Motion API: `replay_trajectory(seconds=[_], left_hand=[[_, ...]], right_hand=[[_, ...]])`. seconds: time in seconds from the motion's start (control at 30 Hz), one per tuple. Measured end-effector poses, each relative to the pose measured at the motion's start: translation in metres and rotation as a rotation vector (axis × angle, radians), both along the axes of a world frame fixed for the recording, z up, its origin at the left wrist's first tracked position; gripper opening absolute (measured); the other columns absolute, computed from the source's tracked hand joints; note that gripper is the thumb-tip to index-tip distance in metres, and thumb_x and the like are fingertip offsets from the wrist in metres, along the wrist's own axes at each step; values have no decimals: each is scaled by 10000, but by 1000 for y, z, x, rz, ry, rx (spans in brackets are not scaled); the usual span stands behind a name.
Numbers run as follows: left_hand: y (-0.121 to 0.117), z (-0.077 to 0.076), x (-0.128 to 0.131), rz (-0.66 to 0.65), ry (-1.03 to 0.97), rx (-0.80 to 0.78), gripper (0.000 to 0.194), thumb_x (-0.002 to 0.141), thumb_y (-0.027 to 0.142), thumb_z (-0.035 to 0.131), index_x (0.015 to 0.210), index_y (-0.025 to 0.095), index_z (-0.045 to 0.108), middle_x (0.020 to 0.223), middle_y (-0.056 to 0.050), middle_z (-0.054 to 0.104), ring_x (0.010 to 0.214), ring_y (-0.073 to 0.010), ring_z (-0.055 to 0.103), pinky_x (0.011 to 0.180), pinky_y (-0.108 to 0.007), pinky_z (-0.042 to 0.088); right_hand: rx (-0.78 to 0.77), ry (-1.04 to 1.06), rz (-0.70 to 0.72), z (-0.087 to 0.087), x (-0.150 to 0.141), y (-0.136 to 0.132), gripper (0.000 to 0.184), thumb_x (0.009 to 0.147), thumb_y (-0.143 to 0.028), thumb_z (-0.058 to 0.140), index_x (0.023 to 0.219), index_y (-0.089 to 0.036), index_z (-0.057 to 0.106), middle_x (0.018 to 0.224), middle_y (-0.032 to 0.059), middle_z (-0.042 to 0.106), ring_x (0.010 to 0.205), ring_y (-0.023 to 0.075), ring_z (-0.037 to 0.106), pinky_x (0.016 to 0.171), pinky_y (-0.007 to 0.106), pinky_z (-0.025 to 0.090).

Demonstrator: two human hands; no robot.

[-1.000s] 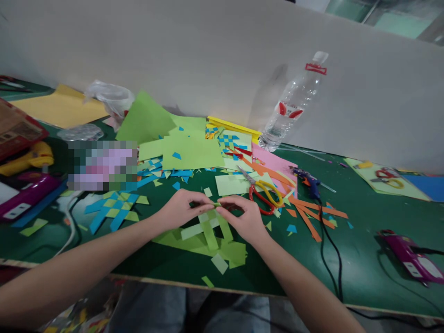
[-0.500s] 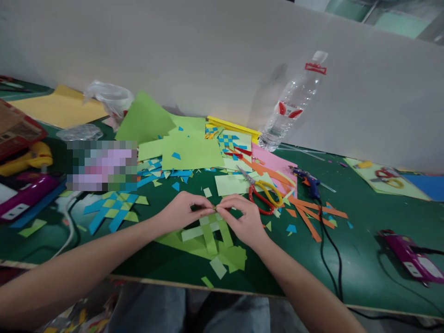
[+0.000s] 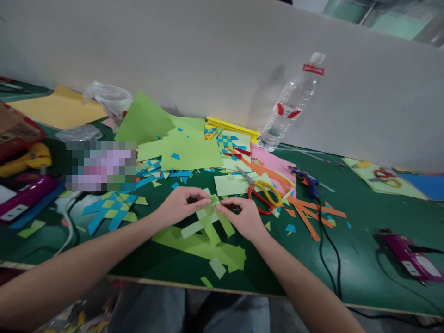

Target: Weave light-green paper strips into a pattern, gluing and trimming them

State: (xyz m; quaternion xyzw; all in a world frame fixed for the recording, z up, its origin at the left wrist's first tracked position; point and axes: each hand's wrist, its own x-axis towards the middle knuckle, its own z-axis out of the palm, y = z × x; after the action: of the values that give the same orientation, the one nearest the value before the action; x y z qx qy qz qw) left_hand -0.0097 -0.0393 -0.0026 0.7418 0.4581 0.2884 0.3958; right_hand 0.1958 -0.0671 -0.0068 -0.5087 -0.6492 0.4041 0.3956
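Observation:
Between my hands is a piece woven from light and mid-green paper strips (image 3: 209, 222), its loose strip ends hanging toward me. My left hand (image 3: 183, 203) pinches its upper left edge between thumb and fingers. On the upper right edge, my right hand (image 3: 243, 216) grips it the same way. Below it on the table lie green paper offcuts (image 3: 194, 245) and a pale green square (image 3: 218, 268). Scissors with red and yellow handles (image 3: 265, 194) rest just beyond my right hand. A blue and green woven piece (image 3: 114, 209) lies left of my left hand.
Green sheets (image 3: 190, 155) and small scraps cover the table's middle. A clear plastic bottle (image 3: 291, 106) leans against the grey wall. Orange strips (image 3: 308, 215), a blue glue gun (image 3: 310, 182) with a black cord, and a purple power strip (image 3: 411, 256) are on the right.
The woven green piece has tilted up, so its face shows more between my fingertips. My hands still pinch its top edge and have barely shifted.

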Motion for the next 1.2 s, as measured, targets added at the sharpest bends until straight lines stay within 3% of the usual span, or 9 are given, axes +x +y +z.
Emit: replay_trajectory(seconds=[0.5,0.77,0.93,1.2], left_hand=[[4,-1,0,-22,-49,-163,367,781,500,604,672,155,666,535,28,511,478,-80,391,457,-195,301],[4,-1,0,25,-129,-197,367,765,509,632,677,157,689,587,2,580,522,-96,443,497,-206,354],[3,0,0,36,-150,-192,358,748,503,654,671,154,678,585,7,573,513,-91,438,484,-199,343],[2,-1,0,12,-173,-218,370,770,501,635,670,145,649,580,13,537,508,-85,420,489,-201,330]], right_hand=[[-52,37,56,1,2,2,193,738,-368,691,727,-177,717,721,29,721,670,160,640,657,269,508],[-136,95,52,-2,2,2,312,674,-420,747,859,-171,713,821,44,724,726,160,637,697,278,514],[-133,42,125,-4,3,3,278,765,-423,665,678,-159,656,587,-18,593,520,86,465,511,219,365],[-112,30,146,3,4,2,251,764,-396,669,661,-167,655,617,-12,607,569,98,482,561,223,371]])
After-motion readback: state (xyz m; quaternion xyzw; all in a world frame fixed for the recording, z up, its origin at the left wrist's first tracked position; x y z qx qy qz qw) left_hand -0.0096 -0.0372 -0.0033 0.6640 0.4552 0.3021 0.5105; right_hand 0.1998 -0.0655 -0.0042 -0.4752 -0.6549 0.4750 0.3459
